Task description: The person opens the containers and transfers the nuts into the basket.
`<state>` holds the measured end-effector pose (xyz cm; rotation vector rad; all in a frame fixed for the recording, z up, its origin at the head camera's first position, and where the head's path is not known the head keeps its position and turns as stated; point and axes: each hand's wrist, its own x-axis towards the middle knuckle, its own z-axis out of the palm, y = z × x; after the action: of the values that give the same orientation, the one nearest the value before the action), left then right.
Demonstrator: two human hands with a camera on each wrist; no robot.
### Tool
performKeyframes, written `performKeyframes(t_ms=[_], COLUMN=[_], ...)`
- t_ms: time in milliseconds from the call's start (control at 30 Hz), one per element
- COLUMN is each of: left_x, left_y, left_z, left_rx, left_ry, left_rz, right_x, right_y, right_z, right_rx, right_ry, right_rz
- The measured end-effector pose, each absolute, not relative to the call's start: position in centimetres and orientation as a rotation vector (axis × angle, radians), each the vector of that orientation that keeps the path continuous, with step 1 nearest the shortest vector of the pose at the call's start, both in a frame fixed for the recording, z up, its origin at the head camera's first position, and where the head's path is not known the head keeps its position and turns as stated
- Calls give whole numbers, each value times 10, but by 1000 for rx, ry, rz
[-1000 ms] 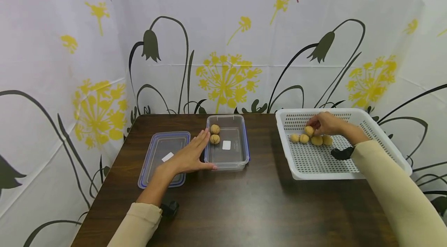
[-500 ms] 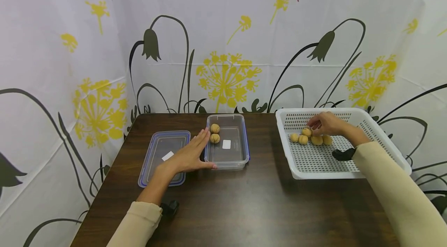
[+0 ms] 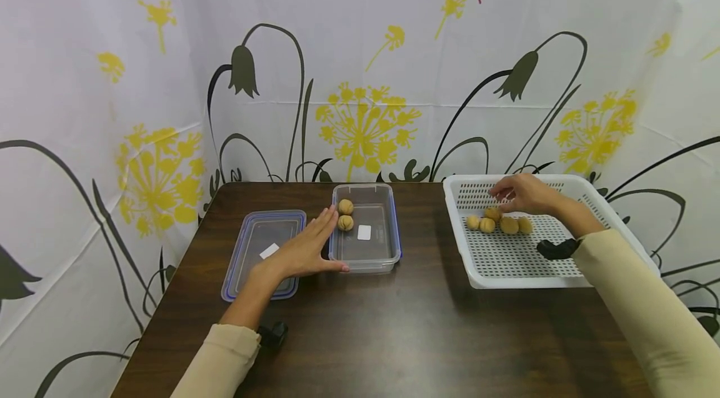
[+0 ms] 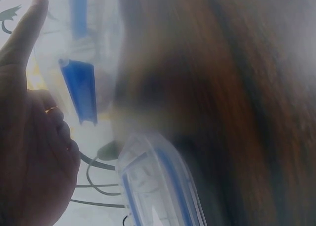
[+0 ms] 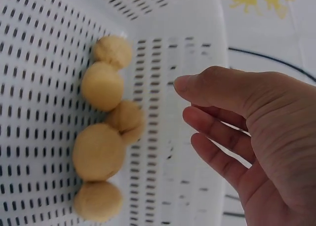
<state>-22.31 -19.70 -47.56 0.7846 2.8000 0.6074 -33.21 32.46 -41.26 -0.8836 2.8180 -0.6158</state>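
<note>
My left hand (image 3: pixel 300 254) lies with straight fingers and thumb spread along the left side of a clear plastic container (image 3: pixel 382 248), fingertips right at its rim. Inside it, two walnuts (image 3: pixel 345 223) sit at the back left. My right hand (image 3: pixel 525 194) is over the back of a white perforated basket (image 3: pixel 478 276), holding nothing. In the right wrist view its thumb and fingers (image 5: pixel 217 154) are bent and apart, beside a row of several round tan walnuts (image 5: pixel 98 152) on the basket floor.
A clear lid (image 3: pixel 253 248) with a blue seal lies on the dark wooden table (image 3: pixel 394 335), left of the container and partly behind my left hand. A flower-printed curtain (image 3: pixel 360 29) hangs behind the table. Black wrist straps show on both arms.
My right hand let go of a walnut, which settled among the others in the basket, and then rose slightly away with its fingers parting. My left hand stayed in place.
</note>
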Motion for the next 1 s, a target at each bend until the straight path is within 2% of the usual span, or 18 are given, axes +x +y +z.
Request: performKeyframes(t_ms=[1000], left_x=[-224], left_y=[-197], left_z=[-473], left_rx=[798], left_ry=[2809], left_rz=[562], right_x=[-320], right_y=[224], right_z=[-368], right_rx=[-1383], right_ry=[2748], right_rz=[-536])
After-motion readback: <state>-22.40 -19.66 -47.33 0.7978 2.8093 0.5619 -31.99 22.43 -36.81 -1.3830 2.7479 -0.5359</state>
